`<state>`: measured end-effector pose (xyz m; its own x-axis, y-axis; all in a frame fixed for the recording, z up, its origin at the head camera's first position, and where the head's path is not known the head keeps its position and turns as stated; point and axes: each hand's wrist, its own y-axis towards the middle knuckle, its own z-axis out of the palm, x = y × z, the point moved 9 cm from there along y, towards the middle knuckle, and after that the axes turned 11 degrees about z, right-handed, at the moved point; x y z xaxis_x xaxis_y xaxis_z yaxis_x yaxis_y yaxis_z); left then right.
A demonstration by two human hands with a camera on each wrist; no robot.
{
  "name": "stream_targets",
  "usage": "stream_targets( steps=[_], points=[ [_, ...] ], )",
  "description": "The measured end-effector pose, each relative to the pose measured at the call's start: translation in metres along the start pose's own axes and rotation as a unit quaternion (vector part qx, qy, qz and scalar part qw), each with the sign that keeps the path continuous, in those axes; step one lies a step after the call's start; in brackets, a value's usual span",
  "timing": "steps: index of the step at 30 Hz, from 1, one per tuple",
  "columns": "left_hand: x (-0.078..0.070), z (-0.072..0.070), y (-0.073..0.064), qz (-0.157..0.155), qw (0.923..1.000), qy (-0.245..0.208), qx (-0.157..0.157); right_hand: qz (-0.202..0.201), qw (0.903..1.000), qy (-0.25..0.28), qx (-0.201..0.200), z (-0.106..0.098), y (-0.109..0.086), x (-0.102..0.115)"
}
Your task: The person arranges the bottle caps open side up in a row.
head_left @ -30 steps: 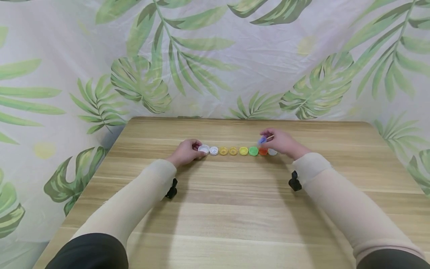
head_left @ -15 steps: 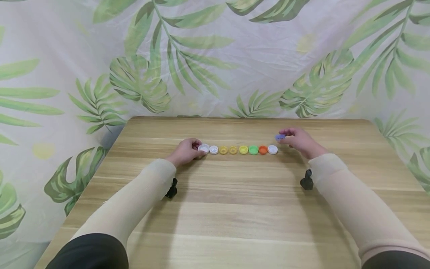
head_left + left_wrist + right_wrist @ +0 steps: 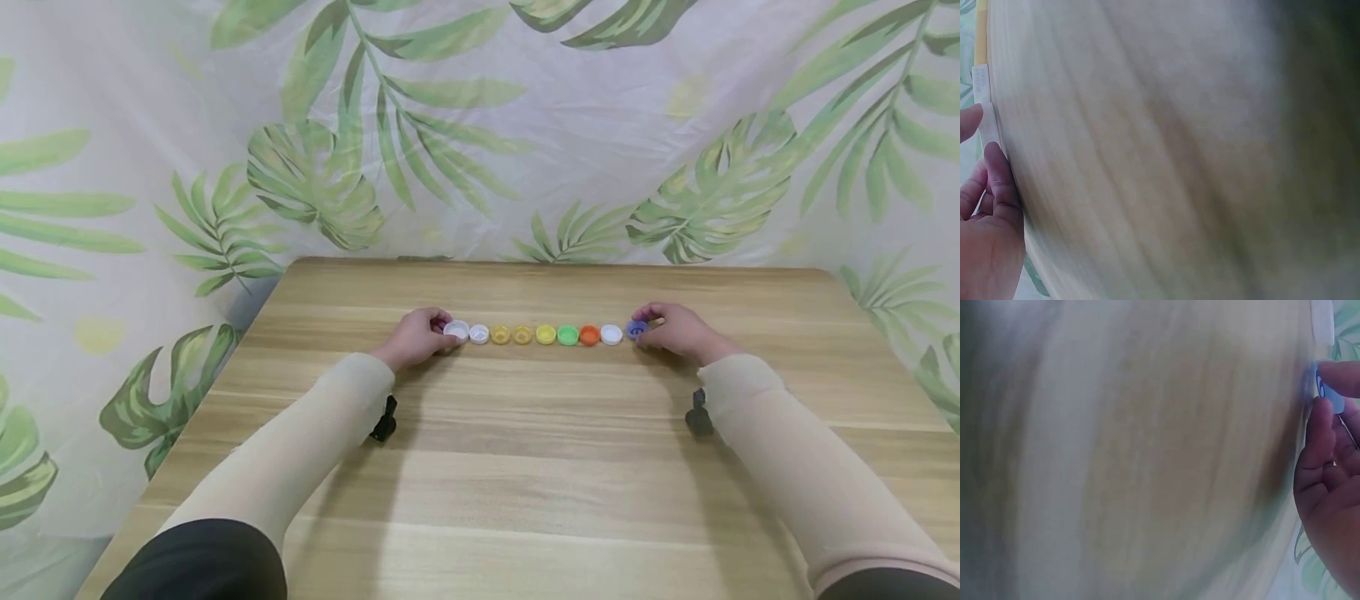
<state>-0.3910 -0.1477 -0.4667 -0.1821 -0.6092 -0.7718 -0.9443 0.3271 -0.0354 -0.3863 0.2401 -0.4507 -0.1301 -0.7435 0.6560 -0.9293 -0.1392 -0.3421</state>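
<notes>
A straight row of bottle caps lies across the wooden table. At its left end my left hand (image 3: 415,337) pinches the large white cap (image 3: 456,331) between thumb and fingers. At the right end my right hand (image 3: 675,331) pinches a blue cap (image 3: 637,330), set just past a white cap (image 3: 611,334). Between the ends are a smaller white cap (image 3: 478,334), two amber caps (image 3: 499,334), a yellow cap (image 3: 546,334), a green cap (image 3: 567,335) and an orange cap (image 3: 589,335). In the right wrist view, thumb and finger hold the blue cap (image 3: 1334,399) by its sides.
The light wooden table (image 3: 510,467) reaches back to a hanging cloth (image 3: 465,150) printed with green leaves. Black wrist cameras (image 3: 384,419) sit under both sleeves, and the forearms cross the table's near part at either side.
My right hand has carried the blue cap rightward past the orange and white caps, then lowered it to the row's right end. My left hand has stayed on the large white cap.
</notes>
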Motion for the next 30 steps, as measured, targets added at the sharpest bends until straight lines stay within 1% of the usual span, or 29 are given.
stream_targets(
  steps=[5,8,14,20,24,26,30],
  points=[
    [0.0,0.0,0.001,-0.004,1.0,0.001,0.002,-0.023,0.9992,-0.031,-0.005,0.003,0.001,0.004],
    [-0.001,0.002,0.001,-0.004,1.0,0.004,0.005,-0.024,0.9987,-0.044,-0.004,0.004,0.002,0.004],
    [-0.001,0.004,0.003,-0.003,1.0,0.0,0.006,-0.018,0.9986,-0.05,0.0,0.004,0.0,0.003],
    [0.0,0.006,0.004,-0.004,1.0,-0.002,0.008,-0.006,0.9995,-0.031,0.01,0.003,-0.004,0.0],
    [0.003,0.004,0.004,-0.001,1.0,-0.008,0.004,0.001,0.9998,-0.015,0.011,0.001,-0.004,-0.002],
    [0.005,0.003,0.003,-0.002,0.9998,-0.018,-0.001,0.002,0.9999,-0.007,0.012,-0.001,-0.004,-0.002],
    [0.011,0.001,0.0,-0.006,0.9986,-0.053,-0.005,0.0,1.0,0.004,0.009,-0.004,-0.004,-0.001]
  ],
)
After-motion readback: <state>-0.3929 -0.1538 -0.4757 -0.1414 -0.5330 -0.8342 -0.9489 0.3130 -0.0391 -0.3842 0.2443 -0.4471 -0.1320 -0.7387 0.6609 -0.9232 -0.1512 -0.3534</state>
